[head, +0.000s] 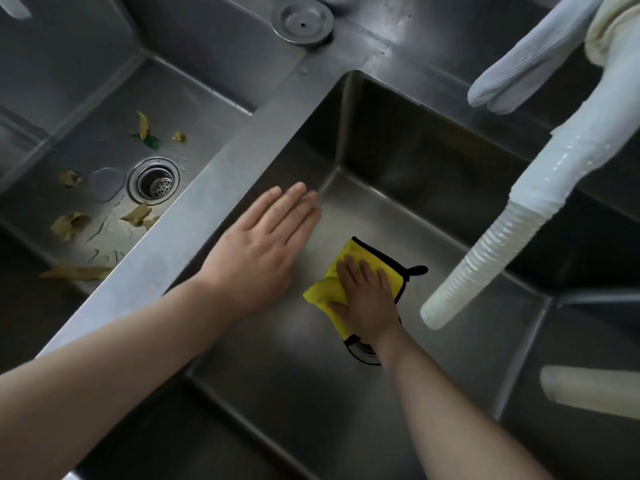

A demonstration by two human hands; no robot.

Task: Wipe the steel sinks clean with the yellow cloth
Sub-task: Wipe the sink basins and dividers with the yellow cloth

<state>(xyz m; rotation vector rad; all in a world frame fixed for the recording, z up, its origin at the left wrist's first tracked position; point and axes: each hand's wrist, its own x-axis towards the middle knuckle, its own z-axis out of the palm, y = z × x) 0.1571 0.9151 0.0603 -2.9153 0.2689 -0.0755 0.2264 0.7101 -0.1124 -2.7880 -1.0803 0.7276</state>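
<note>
My right hand [365, 296] lies flat on the yellow cloth [332, 289], fingers straight and slightly spread, pressing it down onto the floor of the right sink [433, 202]. The cloth is a soft, fuzzy square, folded and bunched on its left side, edged in black piping with a small black hanging loop [417, 270] poking out past my little finger. Just behind my wrist, half covered by the cloth, sits the round metal rim of this basin's drain [362, 355].

My left hand [266, 244] is open too, fingers straight and held together, palm down over the flat brushed-steel divider [221, 174] that bounds the right sink on its left; the fingertips reach out over the basin's near-left wall. Whether the palm truly bears on the steel I cannot tell.

The right sink is a deep, square-cornered box of dull grey steel with faint streaks. Over its right side hangs a white ribbed corrugated hose [485, 254], its open end above the basin, its upper part wrapped in smooth pale fabric [530, 60].

Left of the right sink, beyond the divider, lies the left sink [52, 81], shallower-looking, with a perforated round strainer [154, 180] and scattered torn brownish scraps [71, 223], some crumpled, plus one green bit [151, 142]. Behind the right sink's back-left corner, a round steel cap [303, 24] sits on the ledge.
</note>
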